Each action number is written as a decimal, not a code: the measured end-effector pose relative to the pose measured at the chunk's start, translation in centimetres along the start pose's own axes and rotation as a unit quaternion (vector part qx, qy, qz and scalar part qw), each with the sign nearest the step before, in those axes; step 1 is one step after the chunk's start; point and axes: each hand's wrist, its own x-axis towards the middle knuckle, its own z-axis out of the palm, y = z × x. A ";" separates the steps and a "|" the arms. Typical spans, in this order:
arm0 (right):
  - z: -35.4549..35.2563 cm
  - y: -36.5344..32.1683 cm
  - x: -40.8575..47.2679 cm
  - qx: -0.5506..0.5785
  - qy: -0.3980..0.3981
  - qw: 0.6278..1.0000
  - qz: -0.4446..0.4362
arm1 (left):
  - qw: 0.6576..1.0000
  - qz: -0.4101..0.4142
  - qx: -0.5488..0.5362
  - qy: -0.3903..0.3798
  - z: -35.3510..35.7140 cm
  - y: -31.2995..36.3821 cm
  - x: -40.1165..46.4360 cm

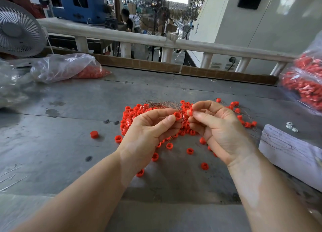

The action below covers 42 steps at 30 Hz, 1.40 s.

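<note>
Both hands are raised over a pile of small red plastic caps point(132, 113) on a grey metal table point(61, 144). My left hand point(149, 132) pinches one red cap point(177, 115) between thumb and forefinger, its opening facing right. My right hand point(217, 127) pinches another red cap point(190, 111) at its fingertips, close to the first. A bundle of thin copper-coloured wires point(162, 104) lies across the pile behind the hands. I cannot tell whether a wire runs between the two caps.
Loose caps point(204, 166) are scattered in front of the pile, one point(94, 134) apart at the left. Clear bags of red parts lie at the back left point(69, 67) and at the right edge point(306, 81). A white paper-wrapped block point(289, 151) and small metal nuts point(291, 127) sit right. A fan point(19, 29) stands far left.
</note>
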 end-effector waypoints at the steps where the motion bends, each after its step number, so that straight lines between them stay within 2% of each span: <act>1: 0.0 0.0 0.0 0.002 -0.003 1.000 0.002 | 1.000 0.000 -0.002 0.001 0.0 0.0 0.0; 14: 0.0 -0.1 -0.1 0.003 -0.019 1.000 0.004 | 1.000 -0.002 -0.001 0.003 0.0 0.1 0.0; 27: 0.0 0.0 0.1 0.030 -0.010 0.999 0.042 | 1.000 -0.010 -0.019 0.013 0.0 0.1 0.0; 42: 0.3 0.1 -0.2 -0.052 0.005 0.996 -0.068 | 0.996 -0.036 -0.082 0.010 0.0 0.4 0.0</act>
